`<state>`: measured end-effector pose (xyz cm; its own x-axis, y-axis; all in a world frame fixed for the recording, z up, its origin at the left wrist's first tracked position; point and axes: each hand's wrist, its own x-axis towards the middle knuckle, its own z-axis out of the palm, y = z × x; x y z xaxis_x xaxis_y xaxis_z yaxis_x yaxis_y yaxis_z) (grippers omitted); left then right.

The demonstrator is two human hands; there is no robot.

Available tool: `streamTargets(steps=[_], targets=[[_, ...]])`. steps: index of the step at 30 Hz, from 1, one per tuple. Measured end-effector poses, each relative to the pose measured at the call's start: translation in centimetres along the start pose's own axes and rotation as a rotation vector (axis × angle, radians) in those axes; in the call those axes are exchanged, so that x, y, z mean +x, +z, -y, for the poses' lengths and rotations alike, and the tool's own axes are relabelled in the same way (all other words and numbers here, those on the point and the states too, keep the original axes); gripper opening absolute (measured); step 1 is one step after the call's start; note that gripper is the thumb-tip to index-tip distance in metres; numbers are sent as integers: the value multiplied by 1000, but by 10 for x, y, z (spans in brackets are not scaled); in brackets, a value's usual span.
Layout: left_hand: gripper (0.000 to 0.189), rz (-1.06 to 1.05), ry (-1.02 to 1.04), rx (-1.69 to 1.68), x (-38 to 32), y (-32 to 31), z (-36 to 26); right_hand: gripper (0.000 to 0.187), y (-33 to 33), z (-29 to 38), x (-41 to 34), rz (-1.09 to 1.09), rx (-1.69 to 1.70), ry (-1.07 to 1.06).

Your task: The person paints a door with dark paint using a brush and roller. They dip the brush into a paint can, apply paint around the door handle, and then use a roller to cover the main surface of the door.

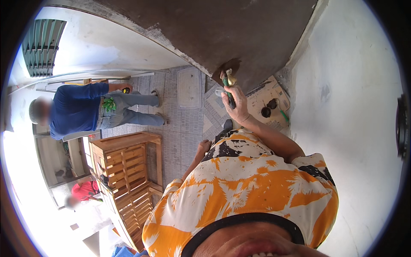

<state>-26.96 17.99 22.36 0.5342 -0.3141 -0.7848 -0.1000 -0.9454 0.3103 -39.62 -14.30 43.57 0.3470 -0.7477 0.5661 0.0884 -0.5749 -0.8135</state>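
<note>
My right hand is closed around the green and black handle of a paintbrush. The brush's pale head touches or nearly touches a dark brown wall panel or door, beside a darker, wet-looking patch. A clear loop, possibly part of a tool, shows by my fingers. Low at my side is my left hand, its fingers curled and nothing visible in them. On the floor beyond my right forearm, a cardboard sheet bears a black pot, a second dark container and a green-handled brush.
A white wall rises close on the right. To the left a person in a blue shirt stands near a wooden slatted frame; another in red is farther off. A pale mat lies on the tiled floor.
</note>
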Motion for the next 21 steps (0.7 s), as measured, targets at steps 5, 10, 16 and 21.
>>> streamTargets(steps=[5,10,16,21], targets=[[53,-76,1,-71,4,3,6,21,-14,-5,-16,78,95,-4],[56,-1,66,40,19,3,26,24,-27,-14,-4,-249,279,477],[56,-53,57,10,3,0,28,29,-8,-11,15,-276,496,701],[54,-22,-24,-153,-24,-9,-1,25,9,-10,0,-155,393,528]])
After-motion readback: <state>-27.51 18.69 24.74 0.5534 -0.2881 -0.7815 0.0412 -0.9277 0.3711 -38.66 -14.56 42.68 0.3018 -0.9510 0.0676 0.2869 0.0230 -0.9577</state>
